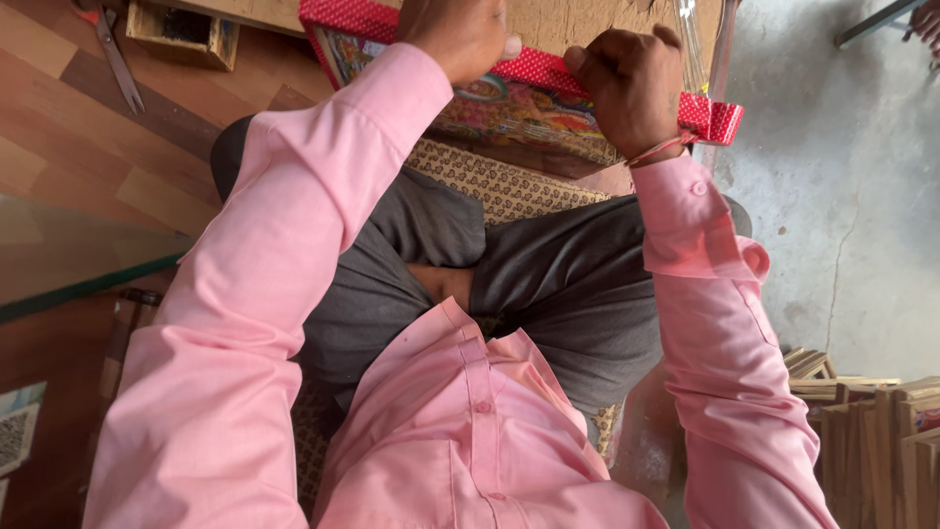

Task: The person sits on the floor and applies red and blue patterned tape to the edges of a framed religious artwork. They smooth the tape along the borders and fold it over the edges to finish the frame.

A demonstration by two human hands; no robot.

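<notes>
I look straight down at my lap, in a pink shirt and grey trousers. A picture with a colourful print and a red dotted frame [534,71] rests tilted against my knees. My left hand [460,34] grips the frame's near edge at the left. My right hand [632,88] is closed on the same red edge further right, beside its corner [720,120]. A clear plastic strip [690,44] rises past my right hand.
Scissors [117,59] and a small wooden box [184,31] lie on the wood-pattern floor at the upper left. A glass sheet [69,260] sits at the left. Stacked wooden frame pieces [871,431] stand at the lower right on grey concrete. A patterned cushion [499,181] lies under me.
</notes>
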